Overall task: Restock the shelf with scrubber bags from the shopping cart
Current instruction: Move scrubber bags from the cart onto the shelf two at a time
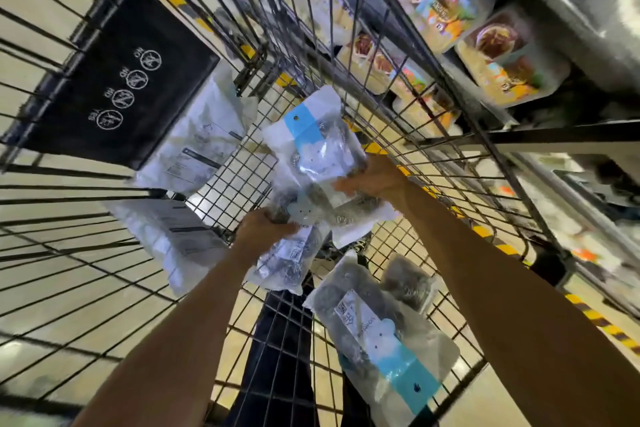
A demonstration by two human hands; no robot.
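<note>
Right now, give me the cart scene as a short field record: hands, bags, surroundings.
setting: wire shopping cart seen from above, beside a store shelf
left hand: gripping a scrubber bag by its upper end
right hand: gripping a blue-labelled bag, held up over the cart
loose bags in cart: one with a blue label nearest the person, two pale bags on the left side
cart flap: black panel with round icons
shelf contents: food trays, blurred
</note>
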